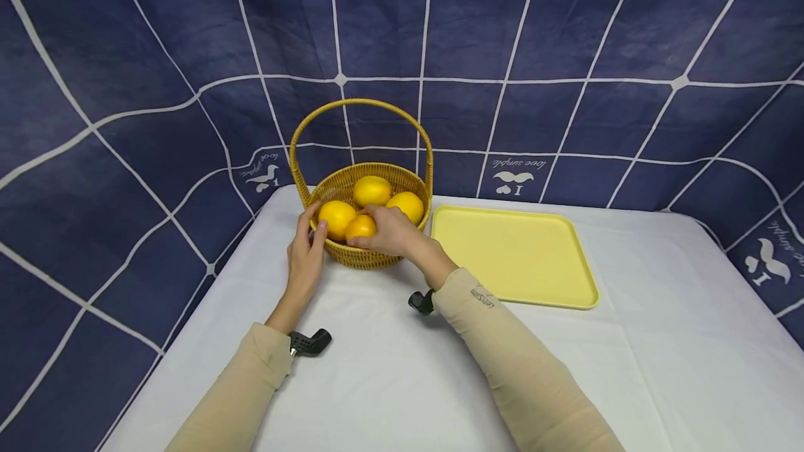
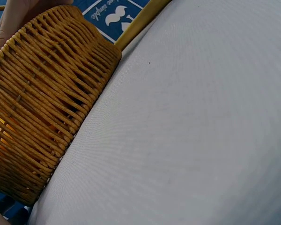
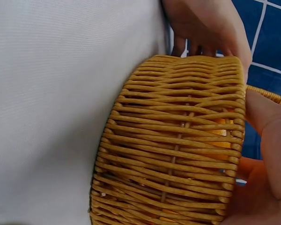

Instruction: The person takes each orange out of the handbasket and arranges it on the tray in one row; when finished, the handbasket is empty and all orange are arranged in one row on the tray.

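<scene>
Lifting an orange (image 1: 361, 227) from the basket (image 1: 367, 257) near the worktop's far edge.
My right hand (image 1: 391, 231) grips it; left hand (image 1: 306, 257), fingers straight, steadies the rim; next, I judge, a clean lift clear.

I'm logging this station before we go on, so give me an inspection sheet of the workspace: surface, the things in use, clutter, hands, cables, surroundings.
Surface: table under a white cloth, smooth, no stains seen.
Things in use: wicker basket with a hoop handle, upright at the far left; four oranges inside, the front orange under the right hand's fingers.
Clutter: yellow tray right of the basket, bare.
Hands: left hand touches the basket's left rim; right hand reaches over the rim and grips the front orange.
Cables: nothing seen; a black wrist mount on each forearm.
Surroundings: dark blue backdrop with white grid lines behind and at both sides.
</scene>
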Demonstrator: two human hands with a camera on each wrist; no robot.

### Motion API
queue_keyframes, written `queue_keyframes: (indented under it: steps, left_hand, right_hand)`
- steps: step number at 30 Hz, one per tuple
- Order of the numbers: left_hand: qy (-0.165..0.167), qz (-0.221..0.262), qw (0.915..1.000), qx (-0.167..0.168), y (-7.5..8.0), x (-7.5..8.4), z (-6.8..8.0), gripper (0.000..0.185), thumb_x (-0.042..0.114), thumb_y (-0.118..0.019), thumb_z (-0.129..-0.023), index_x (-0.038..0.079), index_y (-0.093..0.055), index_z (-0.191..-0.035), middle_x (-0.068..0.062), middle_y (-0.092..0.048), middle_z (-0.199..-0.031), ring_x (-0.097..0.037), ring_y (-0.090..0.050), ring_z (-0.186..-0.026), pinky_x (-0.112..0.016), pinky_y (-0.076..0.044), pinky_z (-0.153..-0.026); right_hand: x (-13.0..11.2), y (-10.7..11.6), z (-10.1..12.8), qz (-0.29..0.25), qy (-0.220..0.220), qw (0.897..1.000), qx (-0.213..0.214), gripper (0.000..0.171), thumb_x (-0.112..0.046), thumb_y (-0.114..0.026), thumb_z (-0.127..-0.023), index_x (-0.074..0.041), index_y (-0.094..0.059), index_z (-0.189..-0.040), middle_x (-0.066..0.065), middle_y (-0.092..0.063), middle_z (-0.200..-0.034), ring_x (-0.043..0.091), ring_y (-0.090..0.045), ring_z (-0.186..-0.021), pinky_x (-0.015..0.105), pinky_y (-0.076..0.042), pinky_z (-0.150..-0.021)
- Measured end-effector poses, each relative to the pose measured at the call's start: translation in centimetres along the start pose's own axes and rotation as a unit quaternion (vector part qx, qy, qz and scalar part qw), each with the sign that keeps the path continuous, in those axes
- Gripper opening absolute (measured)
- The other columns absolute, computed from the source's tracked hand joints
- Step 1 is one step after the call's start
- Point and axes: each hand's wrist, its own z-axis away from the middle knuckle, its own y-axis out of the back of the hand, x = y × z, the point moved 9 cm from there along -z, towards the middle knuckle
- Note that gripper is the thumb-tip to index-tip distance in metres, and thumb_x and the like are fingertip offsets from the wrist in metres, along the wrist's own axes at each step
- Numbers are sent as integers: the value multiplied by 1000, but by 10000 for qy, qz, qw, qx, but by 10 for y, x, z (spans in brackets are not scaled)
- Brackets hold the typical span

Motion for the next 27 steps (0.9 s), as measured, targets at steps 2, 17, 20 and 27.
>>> queue_keyframes:
  steps: [2,17,20,27]
  left_hand:
    - [-18,2,10000,0,-1,1,0,51,44,-47,-112,25,-45,-159,5,-46,-165,-26,-46,-149,-54,-38,-123]
    - [160,43,9998,-78,-3,-3,2,50,46,-45,-112,31,-43,-160,5,-41,-168,-22,-38,-155,-53,-35,-126]
    - [206,-14,9998,-85,-2,-3,2,50,46,-45,-112,32,-42,-160,5,-40,-168,-22,-37,-156,-53,-34,-127]
    - [154,-38,9999,-51,-2,-3,0,50,44,-45,-112,31,-43,-160,5,-41,-168,-23,-37,-156,-54,-35,-126]
  right_hand:
    - [2,0,0,28,-22,10000,56,69,-48,-76,-95,-6,-58,-147,10,-71,-127,28,-66,-113,40,-55,-98]
    - [7,37,26,-1005,251,9835,1481,66,-49,-81,-90,-12,-59,-140,9,-71,-128,28,-66,-114,39,-60,-93]
    - [12,53,37,-1399,398,9732,1781,63,-47,-82,-90,-12,-60,-138,6,-71,-129,24,-70,-111,37,-62,-91]
    - [40,84,66,-1994,117,9541,2233,63,-48,-83,-88,-16,-63,-138,4,-73,-127,24,-71,-113,43,-45,-110]
